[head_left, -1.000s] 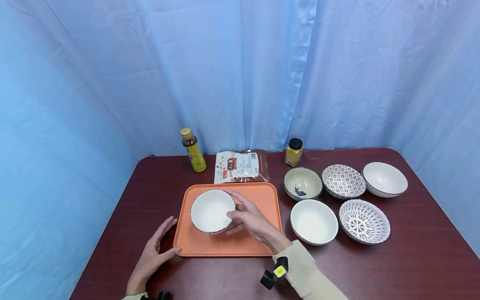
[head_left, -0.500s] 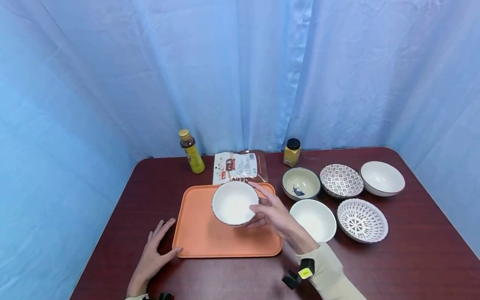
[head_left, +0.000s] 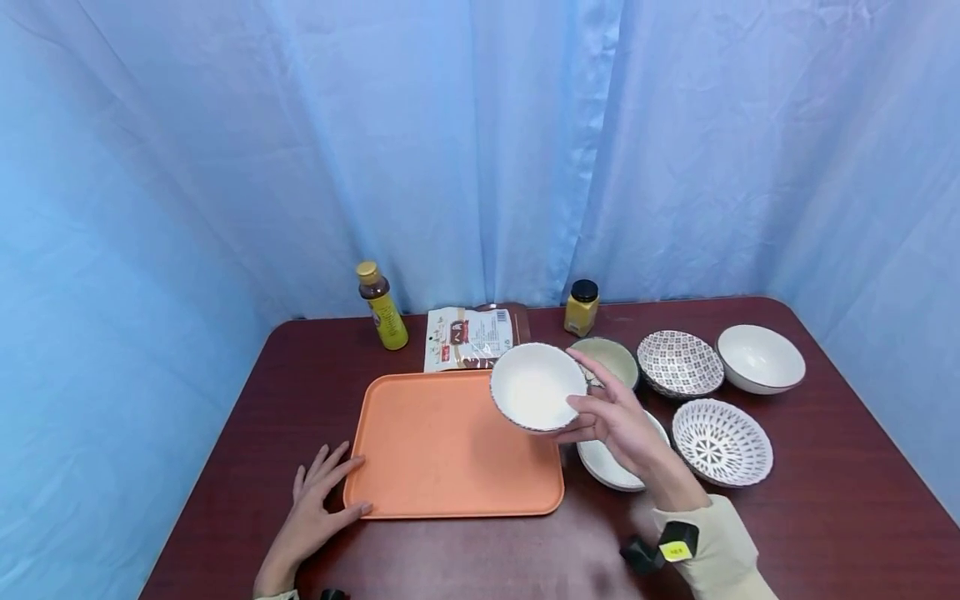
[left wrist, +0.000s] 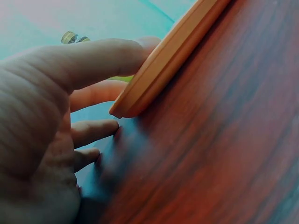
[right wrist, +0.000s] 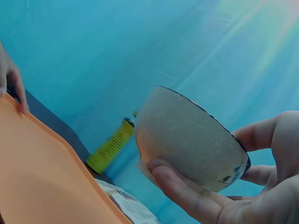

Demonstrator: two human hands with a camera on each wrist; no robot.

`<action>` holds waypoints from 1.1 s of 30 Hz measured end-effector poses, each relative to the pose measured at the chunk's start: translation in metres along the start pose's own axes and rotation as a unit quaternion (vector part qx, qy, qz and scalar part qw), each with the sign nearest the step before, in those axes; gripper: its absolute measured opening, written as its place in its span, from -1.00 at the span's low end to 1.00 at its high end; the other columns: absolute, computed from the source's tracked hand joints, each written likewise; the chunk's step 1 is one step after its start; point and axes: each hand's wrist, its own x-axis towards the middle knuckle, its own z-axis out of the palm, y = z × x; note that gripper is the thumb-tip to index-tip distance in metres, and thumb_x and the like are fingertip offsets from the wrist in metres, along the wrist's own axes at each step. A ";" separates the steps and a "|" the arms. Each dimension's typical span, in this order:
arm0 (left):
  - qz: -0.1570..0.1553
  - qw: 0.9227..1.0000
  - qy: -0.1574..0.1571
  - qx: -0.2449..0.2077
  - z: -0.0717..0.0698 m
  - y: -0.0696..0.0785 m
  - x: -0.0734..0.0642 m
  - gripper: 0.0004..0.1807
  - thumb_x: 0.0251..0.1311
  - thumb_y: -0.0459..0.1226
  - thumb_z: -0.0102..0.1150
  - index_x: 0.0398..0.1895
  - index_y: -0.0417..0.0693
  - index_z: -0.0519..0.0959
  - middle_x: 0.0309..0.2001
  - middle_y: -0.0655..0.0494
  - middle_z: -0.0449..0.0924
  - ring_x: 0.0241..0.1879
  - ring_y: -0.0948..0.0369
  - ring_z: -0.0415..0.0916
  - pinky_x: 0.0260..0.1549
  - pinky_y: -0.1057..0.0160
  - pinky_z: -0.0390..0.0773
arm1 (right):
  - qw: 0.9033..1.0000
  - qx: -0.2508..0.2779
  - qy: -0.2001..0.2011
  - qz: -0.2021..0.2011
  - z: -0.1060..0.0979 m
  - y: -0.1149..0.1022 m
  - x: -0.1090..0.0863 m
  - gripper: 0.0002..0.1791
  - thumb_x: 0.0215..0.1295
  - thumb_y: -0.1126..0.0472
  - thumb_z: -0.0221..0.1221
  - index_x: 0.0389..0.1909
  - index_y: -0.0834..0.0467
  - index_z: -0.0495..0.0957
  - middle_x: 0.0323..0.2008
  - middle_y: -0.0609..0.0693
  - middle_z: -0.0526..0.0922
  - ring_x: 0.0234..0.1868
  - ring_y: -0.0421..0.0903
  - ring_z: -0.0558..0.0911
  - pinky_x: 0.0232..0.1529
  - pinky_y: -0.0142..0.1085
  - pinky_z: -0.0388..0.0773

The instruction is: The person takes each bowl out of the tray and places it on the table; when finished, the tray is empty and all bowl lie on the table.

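Observation:
A white bowl with a thin dark rim is held up over the right side of the orange tray. My right hand grips it from the right side. In the right wrist view the bowl shows a pale outer wall with blue marks near its base, thumb and fingers on opposite sides. My left hand lies at the tray's left front corner, fingers spread and fairly straight. Up close in the left wrist view, its thumb touches the tray's rim, and the other fingers extend beside the corner.
Right of the tray stand a patterned bowl, a ribbed bowl, a white bowl, and two partly hidden bowls. Behind are a yellow-labelled bottle, a food packet and a black-lidded jar. A blue curtain hangs behind.
My right hand has carried the white bowl rightward and up from over the tray's middle, now partly covering two bowls on the table. My left hand stays at the tray corner, its fingers shifted slightly.

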 end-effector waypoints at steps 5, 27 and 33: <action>-0.004 1.000 -0.002 0.004 0.000 0.000 0.001 -0.30 0.03 -0.10 0.49 0.30 0.01 0.54 0.48 -0.33 0.20 0.50 -0.42 -0.15 0.24 -0.57 -0.37 | 1.000 0.013 0.011 -0.018 -0.018 -0.006 -0.013 -0.25 0.48 0.39 -0.03 0.59 -0.01 -0.03 0.16 0.42 0.32 -0.27 0.05 0.80 -0.19 0.02 0.70; -0.002 1.000 0.010 -0.006 0.002 0.001 -0.002 -0.45 0.05 -0.13 0.47 0.17 -0.01 0.64 0.47 -0.33 0.23 0.49 -0.43 -0.13 0.25 -0.56 -0.36 | 0.981 0.130 0.011 -0.145 -0.129 -0.013 -0.081 -0.28 0.49 0.58 -0.34 0.54 -0.05 0.06 0.25 -0.09 0.36 -0.09 0.17 0.77 -0.15 0.05 0.69; -0.002 1.000 0.009 -0.007 0.002 0.001 -0.001 -0.45 0.05 -0.13 0.47 0.17 0.01 0.64 0.47 -0.33 0.23 0.50 -0.43 -0.14 0.25 -0.56 -0.36 | 0.969 0.177 0.006 -0.172 -0.160 -0.013 -0.101 -0.26 0.46 0.61 -0.44 0.53 -0.01 0.10 0.22 0.01 0.42 -0.10 0.34 0.73 -0.13 0.13 0.65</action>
